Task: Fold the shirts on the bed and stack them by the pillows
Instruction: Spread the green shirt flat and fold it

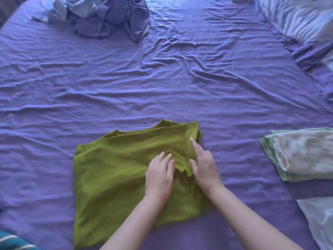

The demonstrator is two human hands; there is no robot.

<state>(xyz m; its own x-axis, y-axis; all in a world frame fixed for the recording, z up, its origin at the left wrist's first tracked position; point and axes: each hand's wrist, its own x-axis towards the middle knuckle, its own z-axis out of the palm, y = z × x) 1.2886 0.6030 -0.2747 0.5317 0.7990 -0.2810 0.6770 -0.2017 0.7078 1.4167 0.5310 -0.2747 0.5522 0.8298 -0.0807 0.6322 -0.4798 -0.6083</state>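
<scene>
While the fingers of the left hand [159, 175] lie nearly straight and close together, flat on the cloth, they press down on the middle of the green shirt [115, 174], beside a small raised fold of its fabric. The right hand [204, 167] lies just across that fold, its forefinger stretched out straight toward the shirt's far right corner and its thumb spread to the side; the other fingers look bent under, and whether they pinch the cloth cannot be told. Neither hand visibly closes around anything. Both bare forearms come in from the bottom edge, the left crossing the shirt's near hem.

The green shirt is partly folded into a rough rectangle, collar at the far side, a doubled edge running across its upper part. It lies on the near middle of the wrinkled purple sheet [162, 78] that covers the bed.

To the right, well apart from the shirt, lies a folded pale green garment [302, 156], and nearer the bottom right corner a light blue cloth [319, 219]. At the far left a crumpled heap of bluish-purple fabric [108, 17] sits on the sheet. Along the far right edge lie the pillows [297, 20] in pale striped covers. A teal striped fabric [12, 241] shows in the bottom left corner.
</scene>
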